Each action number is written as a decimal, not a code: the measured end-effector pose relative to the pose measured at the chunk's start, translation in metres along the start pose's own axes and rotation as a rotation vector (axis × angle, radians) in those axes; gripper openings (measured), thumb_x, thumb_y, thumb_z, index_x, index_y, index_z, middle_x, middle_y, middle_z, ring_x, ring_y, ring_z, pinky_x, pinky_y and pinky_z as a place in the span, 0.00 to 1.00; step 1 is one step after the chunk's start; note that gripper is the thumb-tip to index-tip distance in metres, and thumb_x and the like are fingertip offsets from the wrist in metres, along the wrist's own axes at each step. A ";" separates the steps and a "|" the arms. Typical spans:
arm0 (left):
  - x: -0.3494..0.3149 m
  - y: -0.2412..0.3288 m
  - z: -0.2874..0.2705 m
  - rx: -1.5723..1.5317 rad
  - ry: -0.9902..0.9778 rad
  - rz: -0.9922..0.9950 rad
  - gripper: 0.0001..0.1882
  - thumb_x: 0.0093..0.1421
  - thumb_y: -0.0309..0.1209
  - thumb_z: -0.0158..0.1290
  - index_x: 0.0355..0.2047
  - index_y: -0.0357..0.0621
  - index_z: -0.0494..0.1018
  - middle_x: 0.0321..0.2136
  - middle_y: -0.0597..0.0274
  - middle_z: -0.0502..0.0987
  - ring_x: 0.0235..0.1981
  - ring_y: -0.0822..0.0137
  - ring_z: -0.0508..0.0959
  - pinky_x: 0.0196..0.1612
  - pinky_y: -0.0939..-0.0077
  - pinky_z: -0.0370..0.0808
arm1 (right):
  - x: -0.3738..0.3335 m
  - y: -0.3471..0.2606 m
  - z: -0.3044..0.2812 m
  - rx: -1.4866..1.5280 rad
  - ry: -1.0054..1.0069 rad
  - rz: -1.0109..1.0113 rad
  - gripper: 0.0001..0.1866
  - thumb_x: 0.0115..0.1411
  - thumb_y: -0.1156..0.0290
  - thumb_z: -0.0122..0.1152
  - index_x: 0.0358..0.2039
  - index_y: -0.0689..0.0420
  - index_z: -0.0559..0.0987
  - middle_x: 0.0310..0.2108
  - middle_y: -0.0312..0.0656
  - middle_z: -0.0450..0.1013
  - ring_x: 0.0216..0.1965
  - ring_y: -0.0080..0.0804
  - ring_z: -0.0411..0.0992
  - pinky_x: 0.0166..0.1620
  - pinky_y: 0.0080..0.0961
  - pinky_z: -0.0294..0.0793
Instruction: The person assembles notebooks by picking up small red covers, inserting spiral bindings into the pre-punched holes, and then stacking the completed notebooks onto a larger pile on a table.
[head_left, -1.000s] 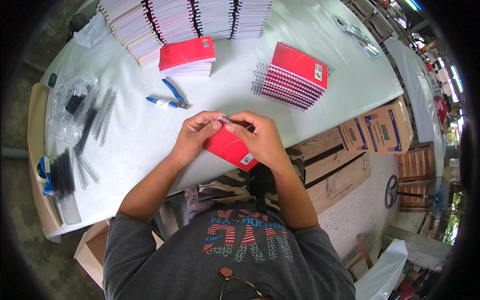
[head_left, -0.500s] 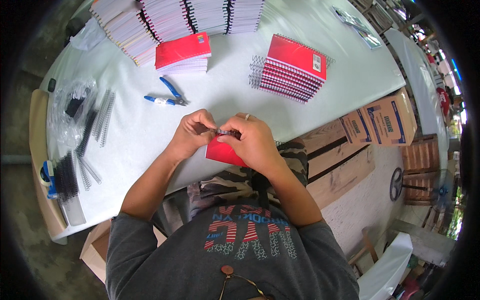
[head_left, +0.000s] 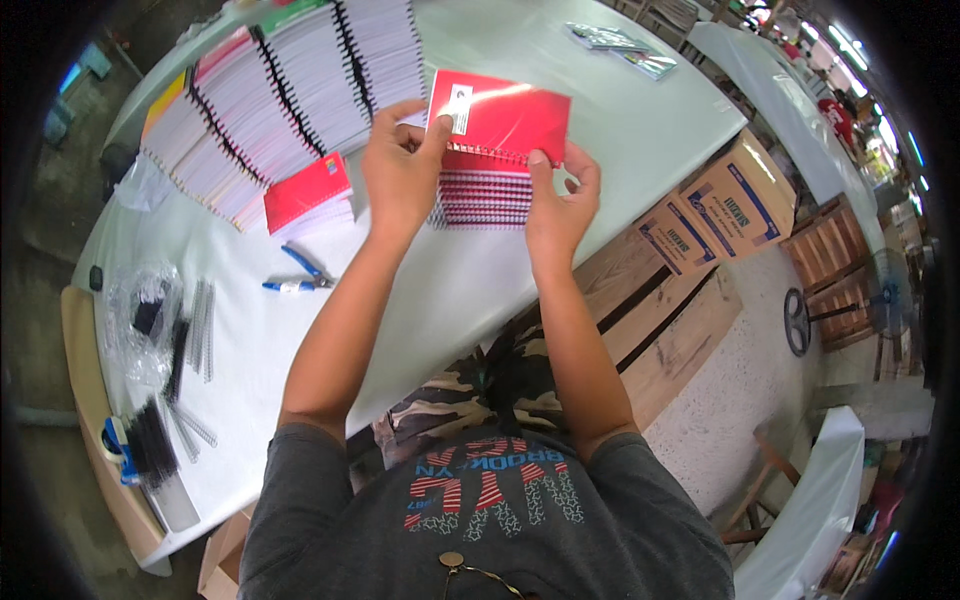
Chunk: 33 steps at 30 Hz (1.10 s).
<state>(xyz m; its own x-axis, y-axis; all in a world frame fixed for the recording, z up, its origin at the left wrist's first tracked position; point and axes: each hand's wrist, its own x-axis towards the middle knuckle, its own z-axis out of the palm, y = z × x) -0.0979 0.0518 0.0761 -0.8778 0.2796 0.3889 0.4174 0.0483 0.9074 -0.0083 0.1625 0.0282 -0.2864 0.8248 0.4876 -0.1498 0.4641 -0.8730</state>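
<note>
A red spiral notebook point(head_left: 515, 118) is gripped at both ends, its coil edge toward me and a white label at its left. My left hand point(head_left: 403, 165) is closed on its left edge. My right hand point(head_left: 562, 205) pinches its lower right corner, thumb on top. Right below the notebook is a stack of red coil-bound notebooks point(head_left: 484, 202), partly covered by it; whether the two touch I cannot tell. Left of my left forearm lie blue-handled cutting pliers point(head_left: 318, 279), beside a small pile of red-covered pads point(head_left: 310, 192).
Tall rows of bound books point(head_left: 300, 85) stand at the far left. Loose wire coils point(head_left: 203, 330), black coils point(head_left: 153, 445) and a clear plastic bag point(head_left: 140, 320) lie on the left side of the white table point(head_left: 330, 345). Cardboard boxes point(head_left: 735, 198) sit beyond its right edge.
Both hands have moved from the near table edge forward to the stack, carrying the red notebook, now spread flat between them. My view has shifted too.
</note>
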 end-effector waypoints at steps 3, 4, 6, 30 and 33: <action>-0.004 -0.023 0.028 0.560 0.078 0.167 0.11 0.57 0.32 0.53 0.36 0.36 0.71 0.23 0.57 0.75 0.24 0.66 0.74 0.30 0.72 0.70 | 0.011 0.039 -0.004 -0.314 -0.019 -0.027 0.23 0.52 0.63 0.64 0.44 0.63 0.70 0.42 0.51 0.67 0.49 0.41 0.61 0.47 0.35 0.66; -0.005 -0.038 0.030 0.562 0.073 0.190 0.11 0.57 0.32 0.53 0.36 0.36 0.71 0.23 0.57 0.75 0.24 0.66 0.74 0.30 0.72 0.70 | 0.011 0.040 -0.003 -0.303 0.001 -0.028 0.23 0.52 0.63 0.64 0.44 0.63 0.70 0.42 0.51 0.67 0.49 0.41 0.61 0.47 0.35 0.66; -0.006 -0.067 0.024 0.668 0.349 0.580 0.10 0.58 0.31 0.51 0.33 0.36 0.73 0.25 0.54 0.76 0.27 0.61 0.74 0.34 0.68 0.71 | 0.004 0.034 0.000 -0.055 -0.087 0.116 0.24 0.53 0.62 0.63 0.45 0.63 0.69 0.44 0.53 0.67 0.49 0.43 0.63 0.49 0.33 0.66; 0.019 -0.111 -0.125 1.068 -0.155 0.226 0.30 0.51 0.25 0.50 0.56 0.41 0.61 0.54 0.46 0.65 0.58 0.50 0.62 0.61 0.60 0.56 | -0.025 0.032 -0.036 -0.071 -0.050 -0.260 0.29 0.59 0.70 0.52 0.59 0.64 0.58 0.57 0.56 0.60 0.60 0.53 0.56 0.58 0.42 0.55; -0.006 -0.122 -0.151 1.224 -0.181 0.392 0.30 0.51 0.21 0.48 0.57 0.43 0.60 0.56 0.53 0.65 0.58 0.53 0.63 0.60 0.61 0.59 | -0.052 0.018 -0.012 0.118 -0.191 -0.303 0.25 0.57 0.76 0.53 0.56 0.65 0.62 0.55 0.52 0.63 0.56 0.43 0.61 0.59 0.35 0.55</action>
<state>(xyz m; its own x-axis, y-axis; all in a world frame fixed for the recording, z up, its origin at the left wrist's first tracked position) -0.1791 -0.1003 -0.0128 -0.6453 0.5948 0.4794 0.6641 0.7469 -0.0329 0.0157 0.1318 -0.0133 -0.3822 0.5753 0.7231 -0.3593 0.6285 -0.6899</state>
